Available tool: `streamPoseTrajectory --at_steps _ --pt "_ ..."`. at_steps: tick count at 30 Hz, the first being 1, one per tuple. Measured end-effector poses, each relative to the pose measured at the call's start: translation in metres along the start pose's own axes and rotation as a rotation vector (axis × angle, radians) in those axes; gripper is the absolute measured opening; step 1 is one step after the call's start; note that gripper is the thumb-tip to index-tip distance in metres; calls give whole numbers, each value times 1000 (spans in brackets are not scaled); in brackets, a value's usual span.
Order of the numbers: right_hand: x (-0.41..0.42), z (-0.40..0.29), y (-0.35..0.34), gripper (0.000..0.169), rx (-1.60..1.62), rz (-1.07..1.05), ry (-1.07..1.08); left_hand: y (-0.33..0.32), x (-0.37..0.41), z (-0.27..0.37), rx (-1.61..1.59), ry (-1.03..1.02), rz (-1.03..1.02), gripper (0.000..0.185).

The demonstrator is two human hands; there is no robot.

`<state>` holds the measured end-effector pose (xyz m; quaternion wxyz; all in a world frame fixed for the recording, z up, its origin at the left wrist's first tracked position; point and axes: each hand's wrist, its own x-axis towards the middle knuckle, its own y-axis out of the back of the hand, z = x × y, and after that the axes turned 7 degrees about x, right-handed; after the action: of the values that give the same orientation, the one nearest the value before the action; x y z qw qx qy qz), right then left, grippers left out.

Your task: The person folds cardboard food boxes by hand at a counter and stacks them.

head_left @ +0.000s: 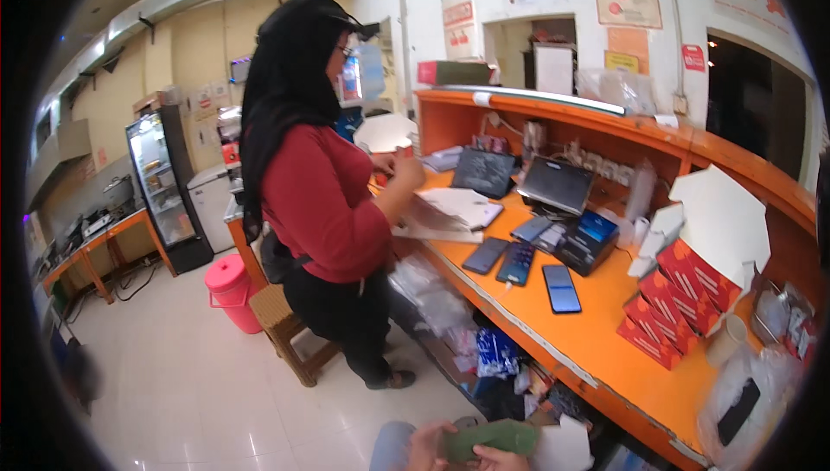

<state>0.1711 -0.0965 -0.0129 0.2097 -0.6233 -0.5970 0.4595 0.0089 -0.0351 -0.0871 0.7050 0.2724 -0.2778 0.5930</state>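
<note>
At the bottom edge, over my lap, I hold a green paperboard carton (487,440) with a white flap (565,445) spread out on its right. My left hand (428,448) grips the carton's left end. My right hand (499,458) has its thumb pressed along the lower edge; the picture's rim cuts off part of both hands. The orange counter (603,322) stands just beyond. On it several red patterned cartons (674,302) are stacked, with white open flaps (720,225) on top. A smartphone (562,289) with a lit screen lies nearer the middle.
A co-worker (331,199) in a red top stands at the counter, handling a carton with a white lid (387,132). More phones (515,262), a black box (587,243) and tablets (556,184) lie there. A wooden stool (292,322) and pink bucket (233,293) stand behind the co-worker.
</note>
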Motion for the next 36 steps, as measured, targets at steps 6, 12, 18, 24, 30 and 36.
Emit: streamPoseTrajectory --at_steps 6,12,18,24,30,36 --pt "-5 -1 13 30 137 -77 -3 5 47 67 206 -149 -132 38" --pt "-10 -5 18 33 48 -47 -8 9 72 111 380 -250 -227 38" --pt "-24 8 13 32 -97 -66 -6 18 86 122 247 -124 -446 49" --pt "-19 5 16 30 -155 -283 4 13 81 103 108 388 -555 68" --pt "-16 16 27 28 -227 -270 -6 7 62 114 201 311 -370 66" --pt "20 42 56 24 -420 -241 37 4 50 101 375 212 -250 52"
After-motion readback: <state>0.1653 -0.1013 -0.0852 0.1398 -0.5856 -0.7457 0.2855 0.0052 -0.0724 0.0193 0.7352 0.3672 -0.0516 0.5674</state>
